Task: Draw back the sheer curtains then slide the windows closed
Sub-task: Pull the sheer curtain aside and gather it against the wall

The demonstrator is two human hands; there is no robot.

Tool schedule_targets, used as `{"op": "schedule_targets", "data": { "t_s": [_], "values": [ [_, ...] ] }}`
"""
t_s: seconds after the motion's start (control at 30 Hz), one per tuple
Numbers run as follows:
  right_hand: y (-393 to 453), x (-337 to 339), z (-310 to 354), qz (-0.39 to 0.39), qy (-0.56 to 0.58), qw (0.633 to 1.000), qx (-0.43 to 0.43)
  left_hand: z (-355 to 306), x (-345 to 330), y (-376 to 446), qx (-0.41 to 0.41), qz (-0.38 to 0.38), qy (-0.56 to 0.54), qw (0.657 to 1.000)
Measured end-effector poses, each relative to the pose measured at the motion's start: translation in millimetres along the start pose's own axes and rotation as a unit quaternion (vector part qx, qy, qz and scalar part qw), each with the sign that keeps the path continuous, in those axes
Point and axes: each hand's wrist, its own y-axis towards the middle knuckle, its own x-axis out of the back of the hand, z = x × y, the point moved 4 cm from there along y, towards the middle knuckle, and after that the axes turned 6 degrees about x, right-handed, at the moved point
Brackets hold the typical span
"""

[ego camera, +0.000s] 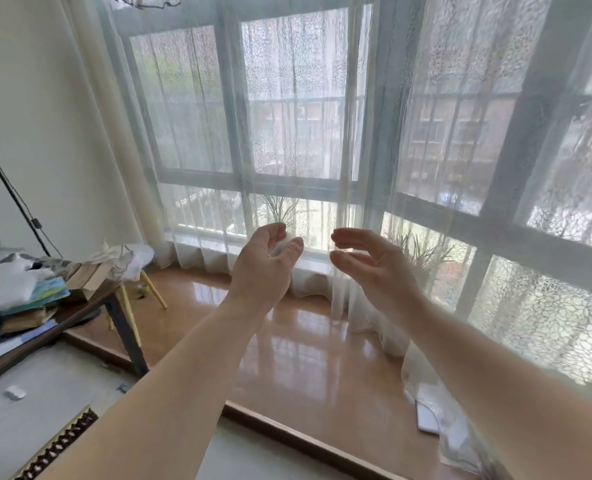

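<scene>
White sheer curtains (pixel 298 109) with a lacy pattern hang across the whole bay of windows (pixel 374 188) and reach the wooden floor. The grey window frames show through the fabric. Both my arms are stretched out toward the middle of the curtains. My left hand (pixel 266 261) is cupped, fingers curled and apart, with nothing in it. My right hand (pixel 370 261) faces it a short gap away, fingers apart and also holding nothing. Neither hand touches the fabric. Whether the sashes are slid open is hidden by the curtains.
A dark table (pixel 79 317) piled with books and papers stands at the left, a yellow-legged stool (pixel 142 271) behind it. A cream drape (pixel 90 98) hangs at the left wall. Plants (pixel 280 209) show behind the sheers. A raised wooden platform (pixel 287 341) lies before the windows.
</scene>
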Motion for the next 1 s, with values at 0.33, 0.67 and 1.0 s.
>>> {"op": "schedule_targets", "data": {
  "t_s": [0.33, 0.67, 1.0],
  "values": [
    [139.4, -22.4, -108.0, -0.016, -0.007, 1.000, -0.010, 39.0, -43.8, 183.0, -0.015, 0.027, -0.016, 0.999],
    [261.9, -19.2, -187.4, -0.058, -0.042, 0.997, -0.021, 56.2, -77.8, 333.7, -0.021, 0.058, -0.016, 0.998],
    [362.0, -7.5, -288.7, -0.086, -0.073, 0.992, -0.060, 85.5, -142.1, 460.8, -0.025, 0.067, 0.012, 0.997]
  ]
}}
